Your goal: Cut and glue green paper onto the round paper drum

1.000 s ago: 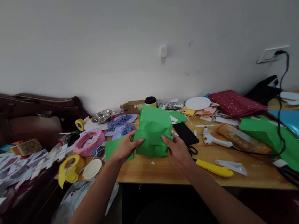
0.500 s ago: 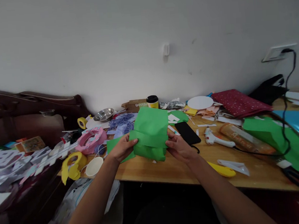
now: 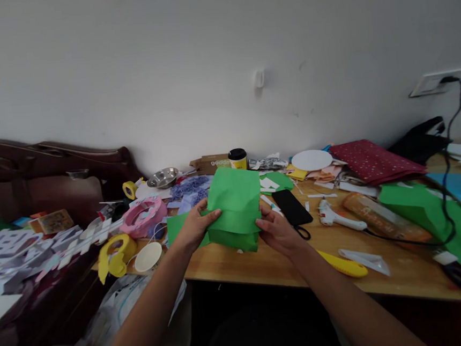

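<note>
left hand (image 3: 197,227) and right hand (image 3: 278,228) pinched green paper piece (image 3: 235,197) by opposite sides, above table (image 3: 218,268).

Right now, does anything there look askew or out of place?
Yes: the yellow ring juts past the left front edge of the table, which looks precarious. The glue gun lies flat, without a stand. The held green paper shows no visible tear.

We read "good" (plus an unclear letter) on the brown box (image 3: 206,166); lettering on the orange package (image 3: 383,218) defeats us.
</note>
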Tool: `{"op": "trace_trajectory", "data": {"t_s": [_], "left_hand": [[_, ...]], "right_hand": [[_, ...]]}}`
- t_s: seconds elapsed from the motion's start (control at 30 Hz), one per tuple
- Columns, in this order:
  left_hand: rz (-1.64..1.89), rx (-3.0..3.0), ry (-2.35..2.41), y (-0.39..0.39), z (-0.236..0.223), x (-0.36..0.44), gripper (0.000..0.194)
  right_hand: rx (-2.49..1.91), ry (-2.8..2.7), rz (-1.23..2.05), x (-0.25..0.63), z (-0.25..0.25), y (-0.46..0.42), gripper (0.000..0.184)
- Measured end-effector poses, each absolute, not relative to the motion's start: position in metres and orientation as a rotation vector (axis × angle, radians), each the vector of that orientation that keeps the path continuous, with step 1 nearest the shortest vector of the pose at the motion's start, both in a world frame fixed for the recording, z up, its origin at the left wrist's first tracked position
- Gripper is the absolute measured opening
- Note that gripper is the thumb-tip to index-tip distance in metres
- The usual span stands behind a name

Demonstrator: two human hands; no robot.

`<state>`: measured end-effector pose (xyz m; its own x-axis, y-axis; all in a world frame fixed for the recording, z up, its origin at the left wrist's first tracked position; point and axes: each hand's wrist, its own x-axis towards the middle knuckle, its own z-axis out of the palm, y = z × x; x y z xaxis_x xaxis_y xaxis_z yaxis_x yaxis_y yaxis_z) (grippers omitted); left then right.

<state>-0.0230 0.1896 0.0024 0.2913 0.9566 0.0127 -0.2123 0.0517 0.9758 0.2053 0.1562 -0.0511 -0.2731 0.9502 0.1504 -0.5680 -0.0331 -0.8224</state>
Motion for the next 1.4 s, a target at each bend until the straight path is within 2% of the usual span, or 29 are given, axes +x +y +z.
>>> {"op": "trace_trajectory", "data": {"t_s": [0.23, 0.53, 0.87, 1.13, 1.4], "left_hand": [[1.011, 1.039, 0.719, 0.196, -0.001, -0.021, 0.076], [0.984, 1.009, 0.672, 0.194, 0.004, -0.019, 0.068], [0.978, 0.999, 0.66, 0.192, -0.001, -0.021, 0.07], [1.025, 1.067, 0.724, 0.178, -0.001, -0.026, 0.066], [1.006, 1.051, 0.72, 0.154, -0.019, -0.029, 0.069]], "right_hand": [[-0.368, -0.995, 1.737, 0.212, -0.063, 0.167, 0.056], [-0.314, -0.982, 1.747, 0.211, -0.059, 0.172, 0.059], [-0.346, -0.958, 1.754, 0.212, -0.055, 0.17, 0.066], [-0.438, -0.929, 1.662, 0.212, -0.052, 0.157, 0.041], [-0.429, -0.965, 1.716, 0.218, -0.063, 0.147, 0.045]]}}
